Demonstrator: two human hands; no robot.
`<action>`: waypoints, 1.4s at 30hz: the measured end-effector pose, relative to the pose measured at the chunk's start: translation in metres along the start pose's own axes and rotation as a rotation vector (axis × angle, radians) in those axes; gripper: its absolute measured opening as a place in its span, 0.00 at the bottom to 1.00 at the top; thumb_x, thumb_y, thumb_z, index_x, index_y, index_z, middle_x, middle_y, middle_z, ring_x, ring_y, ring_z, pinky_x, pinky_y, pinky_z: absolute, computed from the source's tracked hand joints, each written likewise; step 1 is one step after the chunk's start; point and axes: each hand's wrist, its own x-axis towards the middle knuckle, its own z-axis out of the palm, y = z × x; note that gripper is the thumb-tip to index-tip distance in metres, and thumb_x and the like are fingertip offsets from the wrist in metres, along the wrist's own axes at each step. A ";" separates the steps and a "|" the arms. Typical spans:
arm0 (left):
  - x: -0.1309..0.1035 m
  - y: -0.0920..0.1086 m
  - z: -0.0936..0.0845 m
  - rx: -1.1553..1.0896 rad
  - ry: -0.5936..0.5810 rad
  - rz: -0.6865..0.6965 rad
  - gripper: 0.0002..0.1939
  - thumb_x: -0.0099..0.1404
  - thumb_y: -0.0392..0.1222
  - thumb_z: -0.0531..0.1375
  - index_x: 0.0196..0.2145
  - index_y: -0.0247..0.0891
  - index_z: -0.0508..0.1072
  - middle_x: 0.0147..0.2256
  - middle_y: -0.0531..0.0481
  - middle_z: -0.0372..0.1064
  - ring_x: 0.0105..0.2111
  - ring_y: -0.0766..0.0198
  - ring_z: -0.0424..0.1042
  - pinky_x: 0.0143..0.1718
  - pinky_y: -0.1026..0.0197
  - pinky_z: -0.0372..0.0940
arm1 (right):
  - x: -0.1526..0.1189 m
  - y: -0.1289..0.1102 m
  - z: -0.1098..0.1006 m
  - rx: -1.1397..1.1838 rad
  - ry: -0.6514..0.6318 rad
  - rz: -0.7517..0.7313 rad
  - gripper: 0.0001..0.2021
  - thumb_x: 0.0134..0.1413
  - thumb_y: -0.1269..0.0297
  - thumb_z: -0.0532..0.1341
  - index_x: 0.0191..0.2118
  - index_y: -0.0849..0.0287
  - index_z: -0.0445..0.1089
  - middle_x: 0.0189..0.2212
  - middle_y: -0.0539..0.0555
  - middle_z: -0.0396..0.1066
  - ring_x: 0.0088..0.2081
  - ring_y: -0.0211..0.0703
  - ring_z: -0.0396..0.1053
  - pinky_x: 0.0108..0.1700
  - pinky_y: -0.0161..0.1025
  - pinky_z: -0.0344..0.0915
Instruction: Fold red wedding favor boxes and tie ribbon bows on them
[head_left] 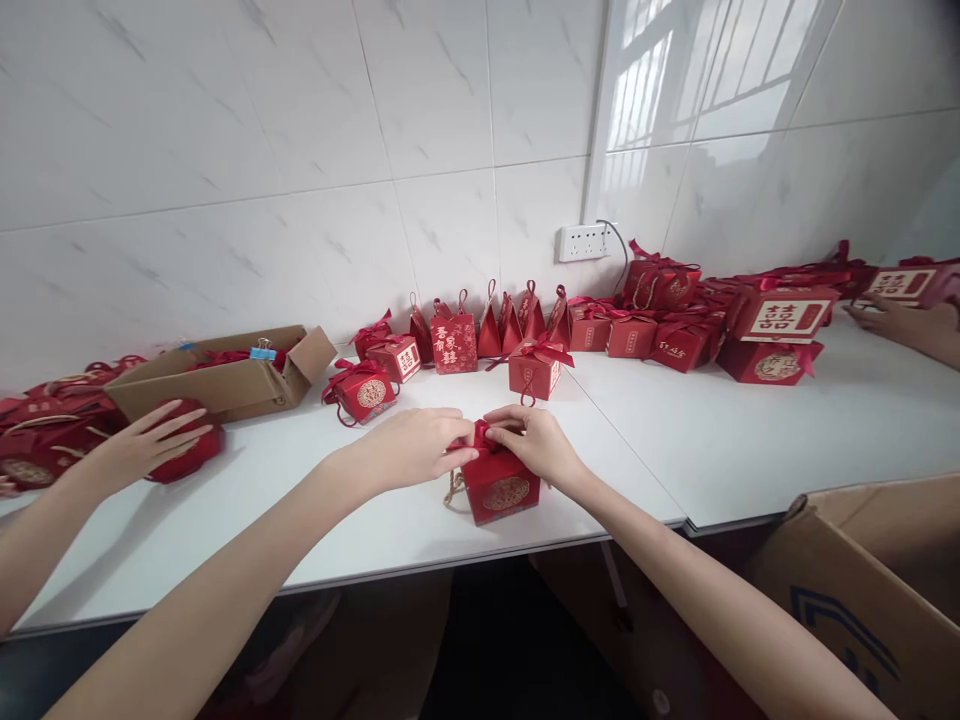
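Observation:
In front of me, near the table's front edge, stands a red gift box (504, 490) with a round gold emblem and twisted cord at its side. A red ribbon (481, 434) lies across its top. My left hand (420, 447) pinches the ribbon from the left. From the right, my right hand (534, 440) closes its fingers on the ribbon at the top of the box. Just behind stands another red box with a ribbon bow (534, 372); a further bowed box (367, 392) is to the left.
An open cardboard carton (217, 390) holds red items at the back left. Rows of red boxes (630, 335) line the wall. Other people's hands touch a red box (184, 450) at left and boxes at far right. A large carton (870, 560) stands at lower right.

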 end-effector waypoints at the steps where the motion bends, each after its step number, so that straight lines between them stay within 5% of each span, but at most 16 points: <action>1: 0.003 -0.001 -0.002 -0.053 0.002 0.000 0.10 0.62 0.44 0.56 0.27 0.39 0.73 0.28 0.51 0.68 0.26 0.63 0.63 0.26 0.63 0.51 | 0.000 -0.001 0.000 -0.005 -0.008 -0.009 0.05 0.49 0.70 0.59 0.33 0.59 0.72 0.32 0.53 0.76 0.33 0.41 0.73 0.41 0.40 0.66; 11: 0.030 -0.013 -0.007 -0.231 0.021 -0.013 0.10 0.61 0.38 0.52 0.30 0.40 0.74 0.32 0.51 0.71 0.32 0.62 0.67 0.30 0.64 0.55 | -0.002 -0.002 -0.002 -0.024 -0.125 -0.075 0.06 0.49 0.70 0.57 0.27 0.59 0.71 0.27 0.50 0.73 0.30 0.39 0.68 0.37 0.37 0.63; 19: 0.034 -0.031 0.030 -0.478 0.202 -0.081 0.05 0.59 0.41 0.56 0.28 0.39 0.70 0.29 0.54 0.71 0.30 0.63 0.67 0.33 0.63 0.59 | 0.001 0.002 -0.006 0.051 -0.197 -0.045 0.07 0.49 0.63 0.59 0.28 0.60 0.72 0.28 0.51 0.73 0.30 0.40 0.68 0.35 0.37 0.63; 27: 0.021 -0.026 0.068 -0.559 0.379 -0.099 0.07 0.59 0.43 0.57 0.30 0.38 0.71 0.36 0.47 0.70 0.41 0.58 0.67 0.43 0.57 0.63 | 0.002 0.004 -0.004 0.082 -0.120 -0.021 0.07 0.50 0.63 0.58 0.30 0.60 0.72 0.30 0.53 0.75 0.33 0.41 0.70 0.38 0.38 0.65; 42: 0.018 -0.009 0.073 -0.649 0.406 -0.186 0.13 0.64 0.44 0.53 0.33 0.39 0.76 0.49 0.45 0.66 0.53 0.55 0.62 0.57 0.49 0.54 | -0.005 0.003 -0.002 0.066 0.021 -0.053 0.06 0.50 0.64 0.58 0.31 0.59 0.70 0.30 0.53 0.74 0.32 0.41 0.71 0.39 0.40 0.66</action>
